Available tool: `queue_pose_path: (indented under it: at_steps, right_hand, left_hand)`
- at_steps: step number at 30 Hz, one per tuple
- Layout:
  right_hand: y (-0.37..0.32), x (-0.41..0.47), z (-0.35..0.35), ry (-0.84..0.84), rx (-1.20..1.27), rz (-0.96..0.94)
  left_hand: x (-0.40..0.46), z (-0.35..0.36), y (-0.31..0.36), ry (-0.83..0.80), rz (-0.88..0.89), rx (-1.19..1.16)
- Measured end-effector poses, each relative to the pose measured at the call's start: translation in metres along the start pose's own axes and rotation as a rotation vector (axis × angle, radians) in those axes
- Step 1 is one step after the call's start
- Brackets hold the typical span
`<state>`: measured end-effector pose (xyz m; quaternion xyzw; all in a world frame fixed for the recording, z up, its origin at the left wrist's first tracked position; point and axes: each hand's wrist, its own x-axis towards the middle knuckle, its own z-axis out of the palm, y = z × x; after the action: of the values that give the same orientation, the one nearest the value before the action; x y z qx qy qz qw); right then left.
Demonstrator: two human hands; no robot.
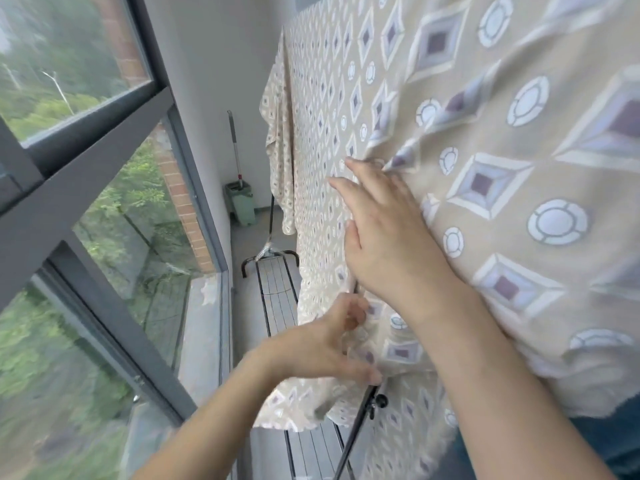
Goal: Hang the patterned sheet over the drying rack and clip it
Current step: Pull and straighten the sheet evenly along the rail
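Fingers (341, 187) of right hand (384, 230) were straight and loosely spread, lying flat against the patterned sheet (485, 140), pressing the cloth near frame centre. Fingers (349, 315) of left hand (322, 344) were curled, thumb and fingertips pinching a bunched fold of the same sheet at about 6 o'clock from the right hand, just beside it. Blur made exact finger contact hard to read.

Patterned sheet, beige with diamonds and circles, hung draped over the drying rack (277, 285), filling the frame from 12 to 5 o'clock; its far end drooped in folds at 11 o'clock from the right hand. Rack's dark tube frame and thin lines showed below the sheet edge at 7 o'clock from the right hand, with a dark rod and knob at 6 o'clock under the left hand.

Green mop bucket (240, 204) stood on the floor by the far wall at 9 o'clock from the right hand, with a mop handle (234, 147) standing up out of it. Grey-framed window (104, 188) filled the 9 o'clock side.
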<state>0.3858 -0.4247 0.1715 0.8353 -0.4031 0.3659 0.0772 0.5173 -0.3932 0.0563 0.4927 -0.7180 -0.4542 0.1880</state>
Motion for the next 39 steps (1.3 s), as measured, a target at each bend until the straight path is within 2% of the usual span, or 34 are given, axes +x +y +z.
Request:
queue_pose_path:
  at_steps: [1, 4, 7, 9, 11, 13, 14, 16, 19, 21, 23, 25, 28, 30, 32, 34, 36, 37, 39]
  right_hand:
    - [0.001, 0.0, 0.0, -0.016, -0.012, 0.011]
    - [-0.001, -0.002, 0.003, -0.057, -0.049, 0.019]
    - [-0.005, -0.006, 0.003, -0.081, -0.039, 0.038]
    - [-0.006, -0.006, 0.001, -0.081, -0.036, 0.047]
    - [-0.008, -0.004, -0.003, -0.073, -0.029, 0.053]
    - [-0.012, -0.001, -0.007, -0.064, -0.003, 0.056]
    - [-0.014, 0.0, -0.01, -0.062, 0.011, 0.053]
    - [-0.021, 0.002, -0.014, -0.057, 0.029, 0.036]
    - [-0.027, 0.005, -0.02, -0.044, 0.068, 0.022]
    - [-0.029, 0.006, -0.024, -0.024, 0.082, 0.017]
    - [-0.03, 0.004, -0.028, 0.014, 0.09, 0.007]
    - [-0.031, 0.001, -0.036, 0.064, 0.109, -0.034]
    - [-0.036, -0.001, -0.056, 0.14, 0.157, -0.144]
    - [-0.039, -0.001, -0.072, 0.244, 0.174, -0.222]
    - [-0.039, -0.001, -0.086, 0.423, 0.109, -0.24]
    - [-0.038, -0.001, -0.096, 0.666, -0.047, -0.097]
    - [-0.035, 0.002, -0.102, 0.845, -0.154, 0.17]
    - [-0.032, 0.005, -0.103, 0.854, -0.158, 0.274]
    - [-0.026, 0.011, -0.102, 0.796, -0.03, 0.347]
  left_hand:
    - [0.003, 0.02, -0.002, 0.045, 0.052, 0.054]
    - [0.017, 0.061, -0.003, 0.343, 0.191, 0.311]
    - [0.024, 0.06, -0.003, 0.564, 0.293, 0.345]
    - [0.023, 0.048, -0.006, 0.672, 0.262, 0.281]
    - [0.019, 0.031, -0.006, 0.781, 0.161, 0.1]
    - [0.017, 0.009, -0.003, 0.884, 0.163, -0.122]
    - [0.014, -0.003, 0.002, 0.918, 0.175, -0.156]
    - [0.006, -0.024, 0.011, 0.9, 0.237, -0.014]
    - [-0.004, -0.044, 0.014, 0.787, 0.314, 0.51]
    - [-0.005, -0.056, 0.014, 0.793, 0.295, 0.654]
    - [-0.005, -0.075, 0.018, 0.814, 0.211, 0.579]
    - [-0.003, -0.098, 0.019, 0.77, 0.137, 0.373]
    - [-0.003, -0.122, 0.023, 0.711, 0.17, 0.13]
    - [-0.004, -0.131, 0.027, 0.819, 0.137, -0.073]
    - [-0.005, -0.135, 0.034, 0.929, 0.109, -0.303]
    - [-0.005, -0.137, 0.039, 1.022, 0.162, -0.33]
    - [-0.006, -0.136, 0.045, 1.13, 0.209, -0.285]
    - [-0.007, -0.134, 0.049, 1.173, 0.221, -0.246]
    - [-0.009, -0.131, 0.056, 1.212, 0.246, -0.179]
